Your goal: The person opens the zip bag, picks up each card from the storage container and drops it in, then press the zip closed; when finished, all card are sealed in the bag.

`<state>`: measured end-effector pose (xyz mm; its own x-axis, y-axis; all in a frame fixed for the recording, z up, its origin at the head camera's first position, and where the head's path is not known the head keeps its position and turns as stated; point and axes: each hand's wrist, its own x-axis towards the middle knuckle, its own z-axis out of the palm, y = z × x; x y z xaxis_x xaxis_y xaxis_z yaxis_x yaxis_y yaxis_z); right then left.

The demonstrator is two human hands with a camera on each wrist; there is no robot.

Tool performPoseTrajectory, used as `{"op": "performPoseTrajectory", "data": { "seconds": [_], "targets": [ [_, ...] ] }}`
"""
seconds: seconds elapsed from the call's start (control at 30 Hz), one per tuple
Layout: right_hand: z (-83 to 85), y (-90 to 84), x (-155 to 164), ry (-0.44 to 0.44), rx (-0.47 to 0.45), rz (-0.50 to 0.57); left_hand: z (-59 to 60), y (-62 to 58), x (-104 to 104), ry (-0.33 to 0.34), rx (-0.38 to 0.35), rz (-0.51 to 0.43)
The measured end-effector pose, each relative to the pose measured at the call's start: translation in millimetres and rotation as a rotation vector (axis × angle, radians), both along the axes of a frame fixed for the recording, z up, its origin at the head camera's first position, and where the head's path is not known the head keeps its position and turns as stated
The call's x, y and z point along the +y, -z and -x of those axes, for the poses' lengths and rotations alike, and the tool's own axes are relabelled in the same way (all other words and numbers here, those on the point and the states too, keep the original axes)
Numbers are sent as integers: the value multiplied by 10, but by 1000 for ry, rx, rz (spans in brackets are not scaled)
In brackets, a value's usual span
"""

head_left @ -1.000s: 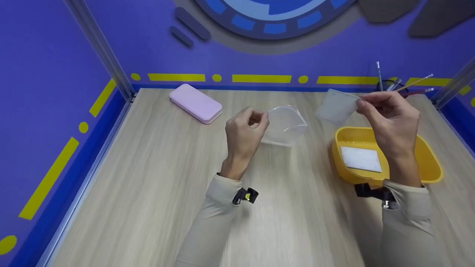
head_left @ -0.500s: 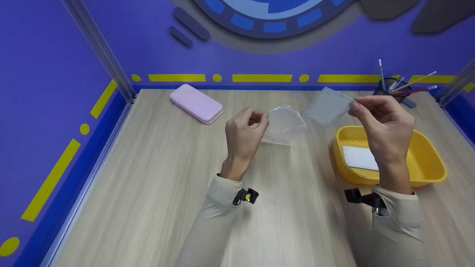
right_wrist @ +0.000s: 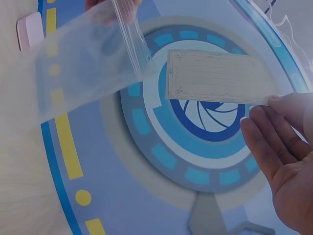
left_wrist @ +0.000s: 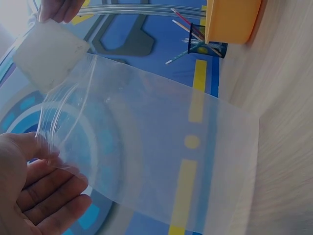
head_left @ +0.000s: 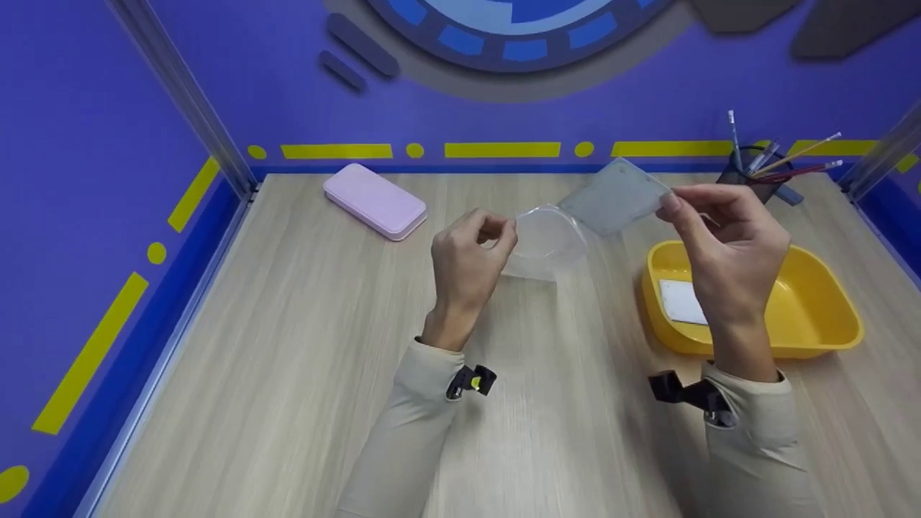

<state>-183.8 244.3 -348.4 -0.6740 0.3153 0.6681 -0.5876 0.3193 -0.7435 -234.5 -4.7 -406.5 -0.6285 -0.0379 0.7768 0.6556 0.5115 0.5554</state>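
Note:
My left hand [head_left: 471, 262] pinches the top edge of a clear zip bag [left_wrist: 146, 132], whose mouth gapes in the head view. The bag hangs with its bottom low, near the table. My right hand [head_left: 734, 248] pinches one corner of a pale rectangular card [head_left: 617, 198] between thumb and fingers. In the right wrist view the card [right_wrist: 215, 76] shows faint printed lines and an ornamental border. The card's far corner is right at the bag's mouth and overlaps it in the left wrist view.
A yellow tray [head_left: 820, 342] with a white card [head_left: 682, 302] in it stands under my right forearm. Behind it is a black mesh cup [head_left: 734, 175] of pencils. A pink case [head_left: 375, 201] lies at the back left, near the blue wall [head_left: 216, 43].
My right hand has moved left with the card, bringing it from over the tray's back edge to the bag's mouth. The left hand and bag stay nearly in place; the bag's mouth looks rounder.

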Motion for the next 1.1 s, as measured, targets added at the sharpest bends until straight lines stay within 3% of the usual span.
{"op": "performPoseTrajectory", "data": {
  "seconds": [0.37,1.1],
  "targets": [
    [-15,16,-158,-31,8,19,-7,-32,2,16,9,14],
    [21,133,-231,-81,23,-176,-11,-2,4,37,-1,-7]
  ]
}}
